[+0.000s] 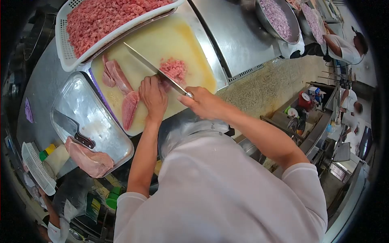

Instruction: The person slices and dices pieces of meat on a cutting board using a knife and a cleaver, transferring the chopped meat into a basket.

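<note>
My right hand is closed round the handle of a long kitchen knife, whose blade slants across the yellowed cutting board. Beside the blade, my left hand presses with bent fingers on a piece of raw meat, mostly hidden under it. Diced meat lies in a small heap on the blade's far side. To the left of my left hand rest a raw meat strip and a thicker raw meat piece.
A white perforated basket heaped with diced meat stands behind the board. At left, a metal tray holds a second knife and a large meat slab. Metal bowls of chopped pinkish pieces stand far right. Other people work nearby.
</note>
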Demonstrator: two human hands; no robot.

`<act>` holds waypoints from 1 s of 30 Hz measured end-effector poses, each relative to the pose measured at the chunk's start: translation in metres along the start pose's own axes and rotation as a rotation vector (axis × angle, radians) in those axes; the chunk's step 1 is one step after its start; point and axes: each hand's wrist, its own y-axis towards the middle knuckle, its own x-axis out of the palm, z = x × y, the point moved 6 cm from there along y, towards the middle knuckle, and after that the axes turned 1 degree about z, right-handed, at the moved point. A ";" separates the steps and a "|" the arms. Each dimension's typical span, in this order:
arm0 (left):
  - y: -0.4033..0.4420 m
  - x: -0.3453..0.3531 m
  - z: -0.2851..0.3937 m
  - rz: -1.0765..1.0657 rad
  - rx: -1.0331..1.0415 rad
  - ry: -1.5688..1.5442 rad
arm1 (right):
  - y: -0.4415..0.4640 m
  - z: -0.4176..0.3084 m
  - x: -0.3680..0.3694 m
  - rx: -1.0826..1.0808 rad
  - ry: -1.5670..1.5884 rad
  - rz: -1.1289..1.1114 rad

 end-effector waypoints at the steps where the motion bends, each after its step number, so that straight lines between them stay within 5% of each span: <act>1: -0.001 0.002 0.000 -0.010 -0.004 -0.004 | 0.017 0.010 0.010 -0.064 0.015 0.066; 5: 0.000 -0.009 0.005 -0.008 0.021 -0.063 | 0.024 0.009 0.017 -0.213 0.014 0.183; 11: -0.009 -0.013 0.001 0.023 0.031 -0.046 | -0.028 -0.015 -0.005 0.113 -0.083 -0.071; 14: 0.001 -0.005 -0.001 0.005 0.032 0.016 | 0.003 0.018 0.022 -0.233 -0.019 0.123; 26: -0.029 -0.022 0.000 -0.113 0.139 0.117 | 0.000 0.035 0.011 0.240 0.289 -0.018; 30: -0.010 -0.004 0.009 -0.041 0.062 0.131 | -0.013 0.032 -0.005 0.068 0.167 0.110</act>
